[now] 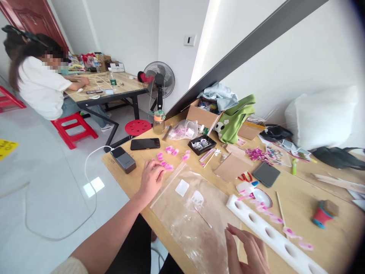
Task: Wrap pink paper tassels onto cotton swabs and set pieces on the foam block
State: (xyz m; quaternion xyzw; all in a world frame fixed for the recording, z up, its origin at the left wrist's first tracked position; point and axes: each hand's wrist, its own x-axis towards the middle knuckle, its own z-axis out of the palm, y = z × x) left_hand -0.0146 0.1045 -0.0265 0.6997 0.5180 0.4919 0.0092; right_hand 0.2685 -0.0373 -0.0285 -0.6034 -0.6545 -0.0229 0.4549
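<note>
My left hand [153,177] reaches over the near table edge, its fingers closed together beside pink-and-white petal-like pieces [169,166]. Whatever its fingertips hold is hidden. My right hand [248,249] hovers at the lower edge of the view, fingers loosely curved, with nothing visible between thumb and forefinger. Between the hands lies a clear plastic bag [178,213]. On it are a white square [182,188], a white blob-like patch [197,198] and a thin stick [203,218] whose far end touches the patch. More pink petal-like pieces [275,218] run in a row beside a white foam strip with holes [251,224].
A power bank [124,159] with a white cable and a phone [145,144] lie at the left. Farther back are a black tray [202,144], a green bag [238,118] and a lidded bottle [159,122]. A person [40,83] sits at another table beside a fan [159,80].
</note>
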